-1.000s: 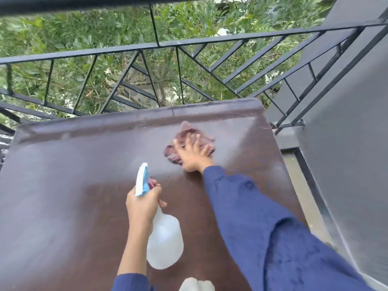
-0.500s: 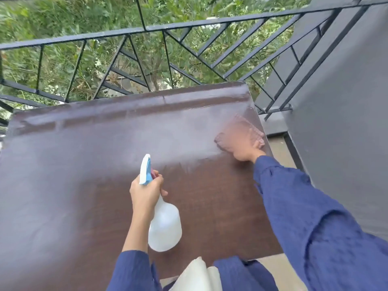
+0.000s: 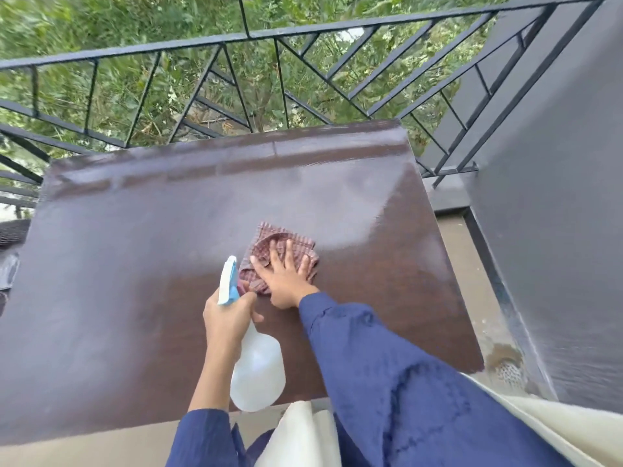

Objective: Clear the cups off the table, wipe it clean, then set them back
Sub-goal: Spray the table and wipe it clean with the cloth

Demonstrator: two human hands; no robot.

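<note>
While the left hand (image 3: pixel 226 318) grips the spray bottle (image 3: pixel 258 375), the right hand (image 3: pixel 286 281) presses spread fingers (image 3: pixel 289 256) on the cloth (image 3: pixel 279 246).

Left hand (image 3: pixel 226 318) raised above the desk (image 3: pixel 118 264), fingers curled closed around the neck of the spray bottle (image 3: pixel 258 372), knuckles uppermost; left forearm bare, its blue sleeve pushed back near the desk's near edge; right hand (image 3: pixel 286 278) laid palm-down on the checked cloth (image 3: pixel 269 246), fingers (image 3: pixel 289 254) spread and extended, pointing toward the desk's far edge; right arm reaching over the desk in a blue sleeve to the wrist.
</note>
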